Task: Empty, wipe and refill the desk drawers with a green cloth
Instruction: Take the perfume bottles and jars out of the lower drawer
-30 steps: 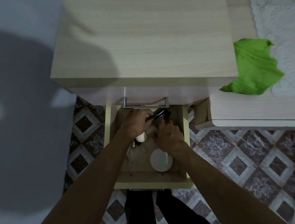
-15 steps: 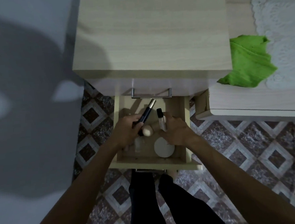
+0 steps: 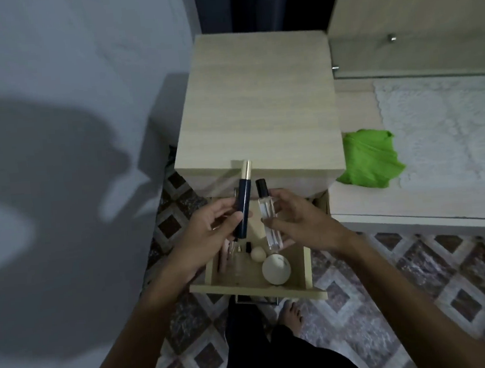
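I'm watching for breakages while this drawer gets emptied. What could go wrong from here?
The right hand pinches the clear glass vial only lightly; a slip might drop it onto the white jar in the open drawer below. The left hand holds the dark tube close beside the vial, so they may knock together.

Open drawer holds white round jar, small ball; green cloth on desk.
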